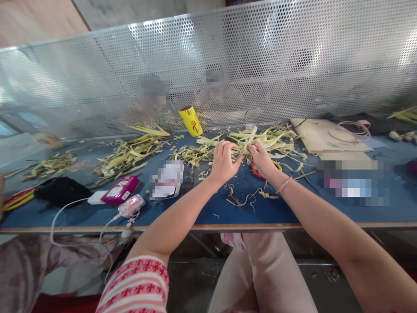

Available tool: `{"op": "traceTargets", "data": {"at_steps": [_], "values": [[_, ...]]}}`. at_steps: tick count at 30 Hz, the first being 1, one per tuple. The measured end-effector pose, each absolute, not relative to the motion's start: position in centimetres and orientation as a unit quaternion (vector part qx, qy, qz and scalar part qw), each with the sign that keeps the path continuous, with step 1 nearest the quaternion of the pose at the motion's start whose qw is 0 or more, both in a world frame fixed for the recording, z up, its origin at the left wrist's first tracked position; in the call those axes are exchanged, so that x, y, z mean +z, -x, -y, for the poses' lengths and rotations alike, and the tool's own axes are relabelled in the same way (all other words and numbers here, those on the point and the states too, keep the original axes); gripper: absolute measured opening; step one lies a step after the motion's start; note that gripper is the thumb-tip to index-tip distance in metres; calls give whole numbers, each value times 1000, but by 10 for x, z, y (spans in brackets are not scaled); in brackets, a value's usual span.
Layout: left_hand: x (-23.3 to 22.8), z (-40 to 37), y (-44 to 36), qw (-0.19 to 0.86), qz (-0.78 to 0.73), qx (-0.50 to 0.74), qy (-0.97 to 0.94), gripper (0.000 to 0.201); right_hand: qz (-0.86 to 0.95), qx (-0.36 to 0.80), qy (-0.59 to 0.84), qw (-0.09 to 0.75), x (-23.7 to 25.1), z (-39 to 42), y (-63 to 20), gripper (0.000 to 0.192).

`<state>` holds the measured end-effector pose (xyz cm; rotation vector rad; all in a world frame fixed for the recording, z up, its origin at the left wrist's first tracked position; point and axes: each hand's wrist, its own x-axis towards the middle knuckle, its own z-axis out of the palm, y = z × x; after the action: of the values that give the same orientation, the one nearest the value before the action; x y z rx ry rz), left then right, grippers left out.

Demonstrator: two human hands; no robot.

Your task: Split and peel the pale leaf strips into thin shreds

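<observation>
2 hands, left hand [224,161] and right hand [260,157], fingers clamped on leaf strips [247,141]; yellow roll [190,121] label unreadable.

Both my bare arms reach forward and converge toward the middle; my left hand [224,161] is palm down, fingers curled, thumb tip pointing right; my right hand [260,157] is just beside it, fingers pinched together, knuckles up; fingertips of both nearly meet; right wrist bent slightly; left upper arm in a red-and-white patterned sleeve.
</observation>
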<state>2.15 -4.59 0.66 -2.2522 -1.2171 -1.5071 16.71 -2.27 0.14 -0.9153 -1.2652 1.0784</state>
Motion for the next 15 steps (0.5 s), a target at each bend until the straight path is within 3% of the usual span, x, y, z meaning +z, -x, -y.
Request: {"op": "traceTargets", "data": {"at_steps": [4, 9, 15], "values": [[6, 44, -26, -95, 403, -518, 748, 12, 543, 434, 372, 615, 5, 24, -171, 35], [5, 41, -30, -276, 423, -532, 680, 28, 635, 342, 374, 583, 2, 24, -171, 26], [4, 43, -35, -381, 424, -559, 602, 38, 734, 227, 386, 511, -1, 32, -166, 10]]}}
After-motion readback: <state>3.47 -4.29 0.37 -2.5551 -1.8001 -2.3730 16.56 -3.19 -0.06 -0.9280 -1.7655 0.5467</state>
